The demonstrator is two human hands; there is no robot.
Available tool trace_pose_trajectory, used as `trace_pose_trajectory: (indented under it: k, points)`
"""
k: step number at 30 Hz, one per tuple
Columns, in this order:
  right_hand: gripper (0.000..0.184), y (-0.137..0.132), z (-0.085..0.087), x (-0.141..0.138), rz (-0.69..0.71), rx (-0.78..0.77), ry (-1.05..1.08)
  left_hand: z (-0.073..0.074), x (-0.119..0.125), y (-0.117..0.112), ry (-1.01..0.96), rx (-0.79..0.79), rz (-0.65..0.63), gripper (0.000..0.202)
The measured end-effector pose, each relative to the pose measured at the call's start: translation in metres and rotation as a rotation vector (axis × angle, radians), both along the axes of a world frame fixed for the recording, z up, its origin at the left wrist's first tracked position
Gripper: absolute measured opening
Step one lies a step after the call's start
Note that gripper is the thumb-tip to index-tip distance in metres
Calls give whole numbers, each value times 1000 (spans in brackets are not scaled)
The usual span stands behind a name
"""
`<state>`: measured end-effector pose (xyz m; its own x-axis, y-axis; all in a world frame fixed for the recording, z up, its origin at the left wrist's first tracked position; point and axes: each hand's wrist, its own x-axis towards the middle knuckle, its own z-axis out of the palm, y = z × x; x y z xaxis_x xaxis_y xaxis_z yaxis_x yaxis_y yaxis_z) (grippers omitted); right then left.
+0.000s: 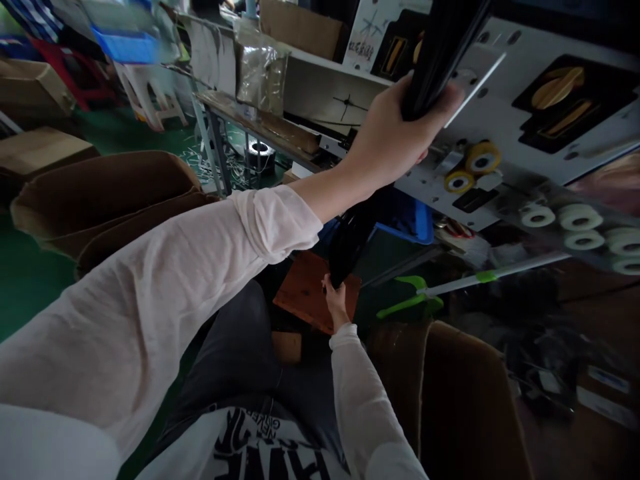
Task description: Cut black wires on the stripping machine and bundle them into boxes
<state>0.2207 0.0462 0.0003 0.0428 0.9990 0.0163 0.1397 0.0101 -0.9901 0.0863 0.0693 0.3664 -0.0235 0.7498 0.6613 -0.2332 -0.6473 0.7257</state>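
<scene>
My left hand is raised high and closed around the upper part of a long black strip bundle that runs from the top of the view down past the machine. My right hand is low, near my lap, with its fingers closed on the lower end of the same black bundle. The bundle hangs stretched between both hands, in front of a white machine panel with yellow rollers and white rollers.
An open brown carton stands at my left on the green floor. Another brown carton is at my right. A wooden stool top, a blue bin and a green-handled tool lie below the machine. Clear bags hang behind.
</scene>
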Motion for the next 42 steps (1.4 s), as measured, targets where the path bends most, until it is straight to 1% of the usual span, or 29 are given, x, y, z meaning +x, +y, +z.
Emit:
trace_pose_trajectory:
  k: [2, 4, 6, 8, 11, 14, 17, 21, 23, 25, 30, 33, 35, 36, 37, 38, 39, 41, 42]
  points:
    - [41, 3, 1, 3, -12, 7, 2, 5, 0, -4, -14, 12, -5, 6]
    - [40, 5, -1, 5, -24, 19, -3, 5, 1, -8, -29, 39, -8, 6]
    - [38, 7, -5, 7, -33, 30, -16, -2, 1, -10, -37, 53, -26, 5]
    - [37, 7, -10, 7, -38, 39, -31, -12, -1, -10, -45, 42, -47, 5]
    - [35, 8, -14, 8, -43, 52, -46, -22, -6, -8, -87, 49, -34, 5]
    - [34, 10, -12, 10, -49, 56, -48, -19, -12, -11, -102, 69, -10, 5]
    - [34, 11, -10, 12, -47, 57, -34, -16, -16, -18, -98, 96, -14, 4]
    - [37, 10, -8, 12, -28, 48, 8, -21, -17, -25, -106, 45, 15, 8]
    - [32, 8, -3, 11, 6, 31, 38, -22, -17, -24, -122, 23, 34, 9]
    - [27, 4, 8, 10, 56, 10, 82, -19, -17, -21, -141, 33, 60, 9]
    - [25, -16, 46, 4, 211, -83, 412, 5, -26, -22, -209, 26, 159, 7]
    - [27, -32, 65, 4, 283, -137, 504, 15, -43, -33, -241, -17, 190, 8]
    - [28, -39, 75, 10, 336, -169, 480, 13, -66, -49, -286, -87, 214, 8]
    - [28, -42, 81, 15, 356, -171, 415, 9, -82, -60, -322, -133, 235, 8]
    - [28, -44, 88, 21, 376, -165, 313, 1, -100, -72, -373, -176, 274, 11]
    - [27, -46, 96, 26, 401, -152, 176, -11, -121, -86, -423, -209, 322, 11]
    - [27, -49, 106, 32, 439, -129, 10, -26, -142, -102, -468, -238, 367, 11]
    - [27, -55, 130, 40, 563, -46, -358, -63, -183, -141, -526, -359, 478, 14]
    - [27, -60, 143, 42, 638, 7, -539, -84, -201, -163, -522, -431, 577, 13]
